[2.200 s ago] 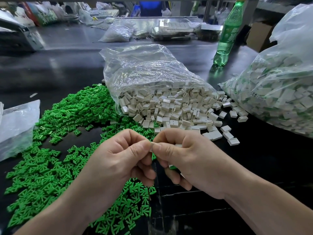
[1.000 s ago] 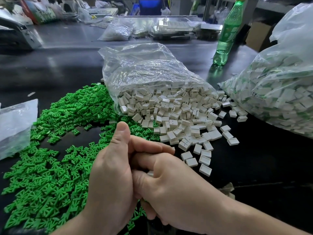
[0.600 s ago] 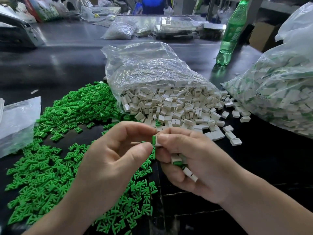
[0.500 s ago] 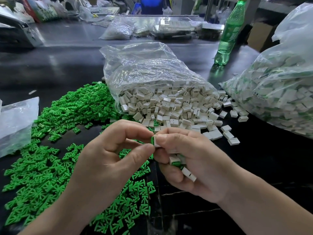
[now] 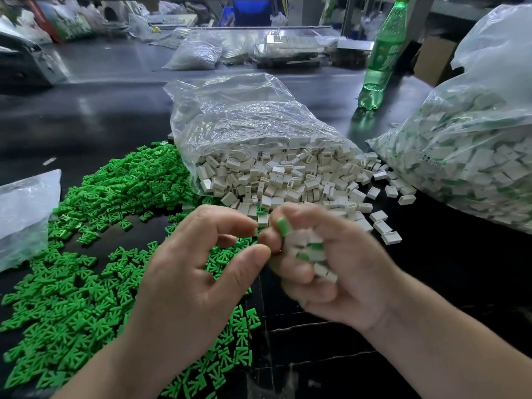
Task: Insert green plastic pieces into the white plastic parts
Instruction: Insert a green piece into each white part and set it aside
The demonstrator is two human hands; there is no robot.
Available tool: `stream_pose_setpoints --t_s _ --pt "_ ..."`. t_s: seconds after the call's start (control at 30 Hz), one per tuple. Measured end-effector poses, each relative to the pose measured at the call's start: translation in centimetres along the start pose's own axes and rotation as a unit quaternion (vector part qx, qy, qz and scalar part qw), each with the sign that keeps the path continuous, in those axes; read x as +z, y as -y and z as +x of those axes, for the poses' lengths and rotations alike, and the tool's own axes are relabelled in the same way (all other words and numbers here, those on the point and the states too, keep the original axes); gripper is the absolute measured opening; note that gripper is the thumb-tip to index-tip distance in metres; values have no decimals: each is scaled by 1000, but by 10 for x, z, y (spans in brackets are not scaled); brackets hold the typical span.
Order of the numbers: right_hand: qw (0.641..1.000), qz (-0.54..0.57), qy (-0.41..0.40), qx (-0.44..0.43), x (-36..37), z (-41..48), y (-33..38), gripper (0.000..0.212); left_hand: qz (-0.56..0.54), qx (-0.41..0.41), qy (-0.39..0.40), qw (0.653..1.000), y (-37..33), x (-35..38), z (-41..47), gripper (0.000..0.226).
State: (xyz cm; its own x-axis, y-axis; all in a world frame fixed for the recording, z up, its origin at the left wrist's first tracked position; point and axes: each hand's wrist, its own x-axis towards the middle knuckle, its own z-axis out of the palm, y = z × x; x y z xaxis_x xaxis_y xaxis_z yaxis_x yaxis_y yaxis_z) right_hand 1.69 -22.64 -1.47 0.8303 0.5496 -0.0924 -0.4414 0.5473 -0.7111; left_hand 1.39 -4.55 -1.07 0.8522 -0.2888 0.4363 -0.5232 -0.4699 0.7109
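Noting glossy dark bench (image 5: 100, 116), bags (image 5: 195, 53) cluttering far end; my right grip (image 5: 331, 269) clutches white parts (image 5: 305, 243), left grip (image 5: 187, 283) slack, parted.

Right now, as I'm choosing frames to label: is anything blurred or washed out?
Head view: the right hand and the white parts it grips are motion-blurred; the left hand and green pieces look sharp; glare streaks the dark table.
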Motion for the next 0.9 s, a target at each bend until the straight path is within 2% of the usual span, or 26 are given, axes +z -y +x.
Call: stream_pose_setpoints --t_s 0.07,0.13,0.2,0.3,0.47,0.73,0.9 --pt "995 65 0 -70 -5 -3 14 15 59 -14 23 998 8 0 -1 46" --pt "989 93 -39 -113 -7 -6 25 17 176 6 105 979 17 6 -1 65" --pt "985 86 -96 -116 -8 -5 27 12 276 26 187 943 24 14 1 75" --pt "983 78 -147 -76 -8 -1 20 7 338 38 249 907 33 20 5 74" --pt "980 76 -178 -51 -10 1 19 29 355 62 265 894 26 14 8 66" --pt "979 61 -186 -57 -13 2 19 21 299 157 264 903 29 20 5 43" --pt "976 48 -202 -57 -13 2 19 21 265 171 241 918 30 21 5 20"
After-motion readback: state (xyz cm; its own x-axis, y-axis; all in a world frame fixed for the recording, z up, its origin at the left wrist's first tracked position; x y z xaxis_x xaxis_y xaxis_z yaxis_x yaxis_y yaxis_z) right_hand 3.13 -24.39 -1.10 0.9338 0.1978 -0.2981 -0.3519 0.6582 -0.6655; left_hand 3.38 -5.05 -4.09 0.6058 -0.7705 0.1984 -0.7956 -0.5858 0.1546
